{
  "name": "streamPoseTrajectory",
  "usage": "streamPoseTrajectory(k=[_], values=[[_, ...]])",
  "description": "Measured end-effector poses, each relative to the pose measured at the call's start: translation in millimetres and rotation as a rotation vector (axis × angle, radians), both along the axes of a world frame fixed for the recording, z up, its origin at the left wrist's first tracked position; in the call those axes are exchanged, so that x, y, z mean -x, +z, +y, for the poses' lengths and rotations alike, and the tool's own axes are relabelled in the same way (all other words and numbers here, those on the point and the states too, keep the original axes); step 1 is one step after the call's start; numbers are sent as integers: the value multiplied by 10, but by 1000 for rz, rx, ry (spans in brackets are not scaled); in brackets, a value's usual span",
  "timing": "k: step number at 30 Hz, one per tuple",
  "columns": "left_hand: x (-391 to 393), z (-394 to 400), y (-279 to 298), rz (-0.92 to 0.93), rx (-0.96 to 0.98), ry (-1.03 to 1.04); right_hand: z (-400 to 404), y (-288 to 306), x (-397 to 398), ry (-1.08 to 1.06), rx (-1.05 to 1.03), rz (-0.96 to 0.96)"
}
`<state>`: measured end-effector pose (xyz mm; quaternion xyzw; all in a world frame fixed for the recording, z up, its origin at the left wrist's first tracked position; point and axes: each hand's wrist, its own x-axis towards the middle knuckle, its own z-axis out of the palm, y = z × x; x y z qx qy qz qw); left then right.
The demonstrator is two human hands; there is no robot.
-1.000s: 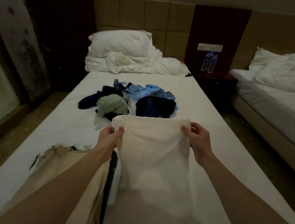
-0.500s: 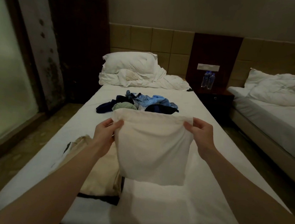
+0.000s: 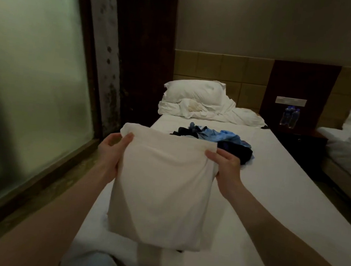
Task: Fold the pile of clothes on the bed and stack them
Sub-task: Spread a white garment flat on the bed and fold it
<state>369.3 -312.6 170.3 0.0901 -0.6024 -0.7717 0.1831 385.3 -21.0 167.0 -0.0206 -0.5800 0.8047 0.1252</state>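
Both hands, left [image 3: 112, 153] and right [image 3: 225, 170], pinched top corners of a white cloth [image 3: 163, 188] hanging above the bed [image 3: 273, 189]. Mid-fold, probably; next: lay flat. Pile [image 3: 218, 139] remained unfolded.

Head view: your left hand [image 3: 112, 153] and right hand [image 3: 225, 170] pinch the upper corners of a white garment [image 3: 161, 188], hanging above the bed [image 3: 273, 189]; the unfolded pile of clothes [image 3: 220, 139] lies beyond it, before the pillow [image 3: 195, 90].

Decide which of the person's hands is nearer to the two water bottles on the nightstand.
Right. The right hand holds the white cloth's edge on the side toward the water bottles; the left hand holds the opposite edge, farther away.
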Motion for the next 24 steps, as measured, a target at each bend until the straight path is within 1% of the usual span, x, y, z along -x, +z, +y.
streamPoseTrajectory(k=[4, 8, 12, 14, 15, 17, 19, 20, 22, 23, 24], values=[[272, -334, -217, -132, 85, 37, -326, -290, 334, 33, -27, -75], [733, -412, -532, -232, 137, 34, -431, -612, 769, 1, -84, -157], [1316, -295, -816, -291, 166, -21, -421, -900, 1306, -107, -238, -265], [1550, -196, -962, -313, 243, -22, -407, -1018, 1515, -194, -371, -346], [1632, -136, -1051, -327, 333, -10, -408, -1084, 1595, -223, -458, -383], [1706, 2, -1240, -290, 594, 28, -441, -1237, 1691, -205, -698, -427], [1666, 137, -1466, -148, 894, 9, -552, -1409, 1672, -117, -1028, -416], [1638, 197, -1600, -47, 1056, -54, -626, -1511, 1648, -66, -1200, -382], [1566, 327, -1881, 140, 1441, -265, -783, -1711, 1563, 38, -1492, -270], [1517, 376, -2017, 197, 1621, -358, -851, -1813, 1516, 92, -1594, -222], [1471, 395, -2127, 206, 1760, -414, -896, -1915, 1476, 142, -1668, -195]])
